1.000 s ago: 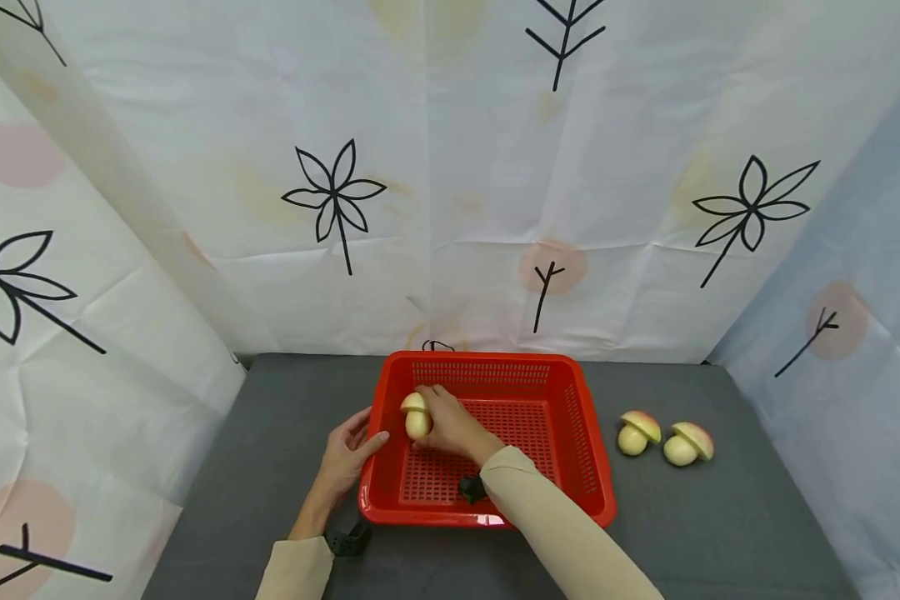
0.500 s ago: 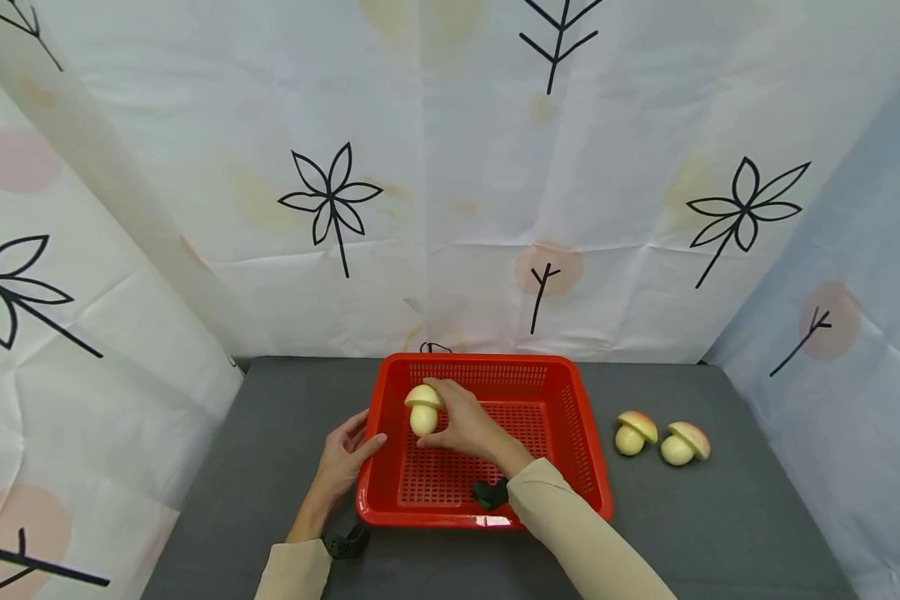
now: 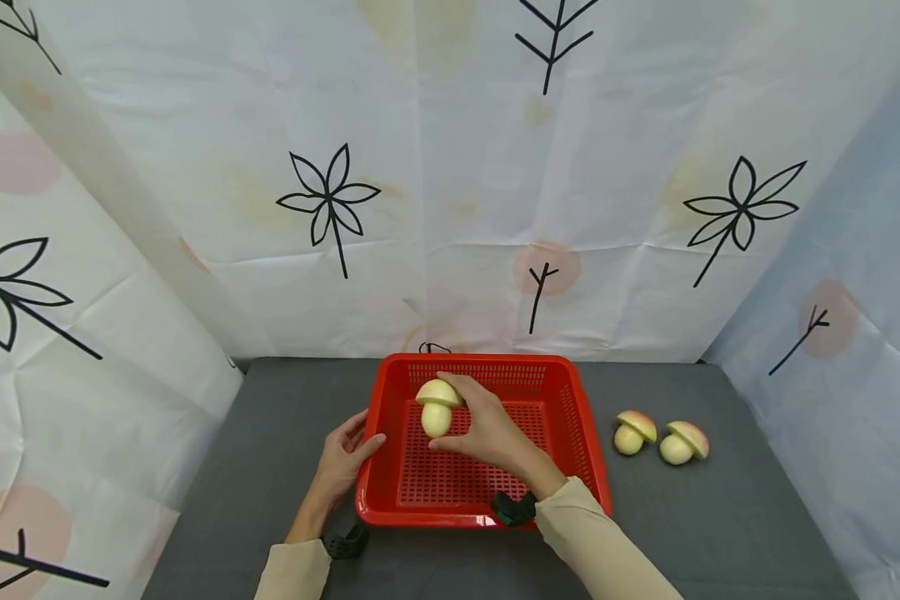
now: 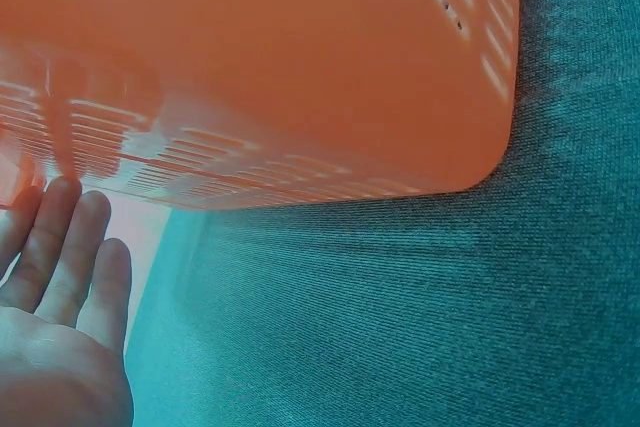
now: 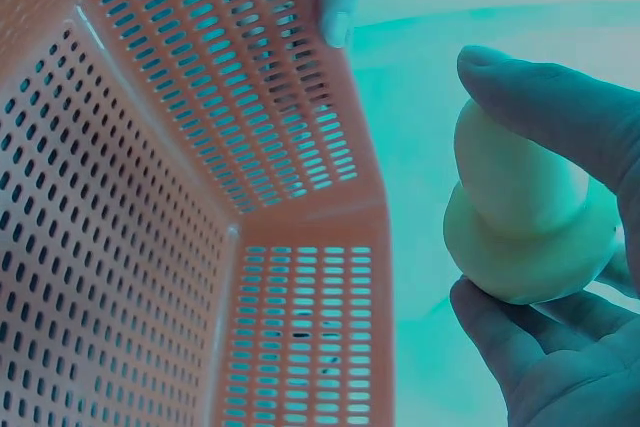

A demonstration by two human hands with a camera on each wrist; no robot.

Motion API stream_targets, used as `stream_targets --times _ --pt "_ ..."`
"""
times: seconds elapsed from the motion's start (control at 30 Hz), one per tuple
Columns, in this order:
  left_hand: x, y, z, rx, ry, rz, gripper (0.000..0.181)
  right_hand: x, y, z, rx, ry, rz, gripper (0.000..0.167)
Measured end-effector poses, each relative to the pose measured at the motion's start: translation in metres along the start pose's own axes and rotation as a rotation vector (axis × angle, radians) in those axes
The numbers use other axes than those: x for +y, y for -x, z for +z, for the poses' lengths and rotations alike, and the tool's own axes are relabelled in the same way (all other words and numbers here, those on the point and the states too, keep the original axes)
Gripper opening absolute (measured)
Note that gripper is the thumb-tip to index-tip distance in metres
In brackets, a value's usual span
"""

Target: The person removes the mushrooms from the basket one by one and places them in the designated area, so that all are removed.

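My right hand (image 3: 491, 429) holds a pale yellow mushroom (image 3: 437, 417), apparently a toy, above the red plastic basket (image 3: 598, 467). In the right wrist view the thumb lies against the stem of the mushroom (image 5: 520, 172) and the fingers against its cap. At the basket's left side, my left hand (image 3: 341, 457) holds the rim with the thumb over it and the fingers along the outer wall. Those fingers (image 4: 75, 257) look nearly straight in the left wrist view; the thumb is hidden there. Two similar mushrooms with reddish caps, one nearer (image 3: 633, 432) and one farther right (image 3: 682, 442), lie on the table.
A dark grey cloth (image 3: 750, 517) covers the table under the basket. White patterned curtains (image 3: 457, 167) enclose the back and both sides. A dark band (image 3: 513, 508) is on my right wrist, and another (image 3: 347, 542) is on the left.
My right hand has lifted the mushroom from the basket's left part, moving it up and to the right. The left hand and the two mushrooms on the table have stayed in place.
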State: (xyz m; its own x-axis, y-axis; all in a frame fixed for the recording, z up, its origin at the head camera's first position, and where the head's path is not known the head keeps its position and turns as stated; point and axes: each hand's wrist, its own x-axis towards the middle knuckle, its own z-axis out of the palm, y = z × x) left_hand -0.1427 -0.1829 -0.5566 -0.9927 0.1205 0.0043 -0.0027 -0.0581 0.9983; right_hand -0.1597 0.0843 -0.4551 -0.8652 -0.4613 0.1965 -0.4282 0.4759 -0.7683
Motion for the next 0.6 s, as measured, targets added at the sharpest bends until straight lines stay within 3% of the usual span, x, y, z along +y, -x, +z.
stream_targets --times 0.6 --pt "0.001 0.0 0.0 -0.002 0.0 -0.009 0.06 0.004 0.026 -0.018 0.066 0.036 -0.088 0.093"
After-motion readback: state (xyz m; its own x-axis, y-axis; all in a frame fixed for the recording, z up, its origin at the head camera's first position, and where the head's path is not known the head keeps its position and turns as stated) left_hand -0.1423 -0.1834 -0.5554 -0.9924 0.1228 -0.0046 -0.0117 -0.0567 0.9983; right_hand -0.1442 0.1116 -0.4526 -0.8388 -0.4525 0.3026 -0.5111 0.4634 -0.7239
